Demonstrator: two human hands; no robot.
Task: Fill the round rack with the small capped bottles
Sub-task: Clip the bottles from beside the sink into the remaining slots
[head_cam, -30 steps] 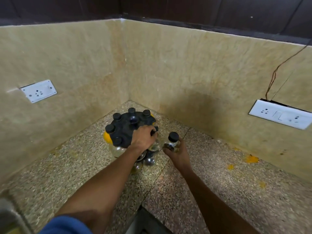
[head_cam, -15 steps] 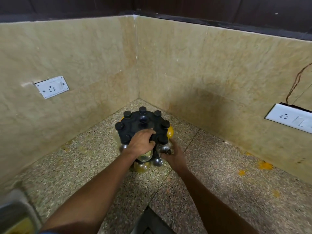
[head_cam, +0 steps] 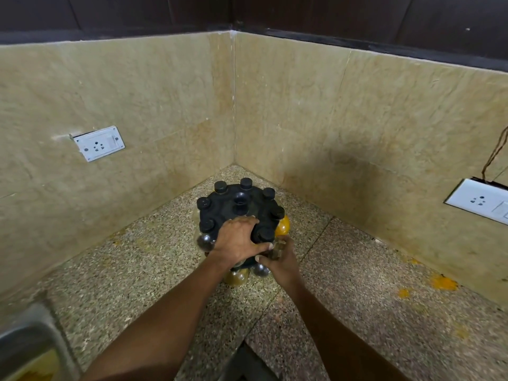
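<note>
We see the round rack (head_cam: pixel 242 209), a black disc-shaped carousel, standing upright in the corner of the speckled counter. Small bottles hang around its rim, their black caps (head_cam: pixel 220 187) poking up through the top, with rounded glass bodies below; one body at the right is bright yellow (head_cam: pixel 282 225), others look dark or amber. One more small bottle (head_cam: pixel 275 250) sits at the rack's near right edge, blurred.

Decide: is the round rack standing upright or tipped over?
Upright. The round rack stands on the speckled counter, its black top level, bottle caps pointing up. The left hand rests on top.
</note>
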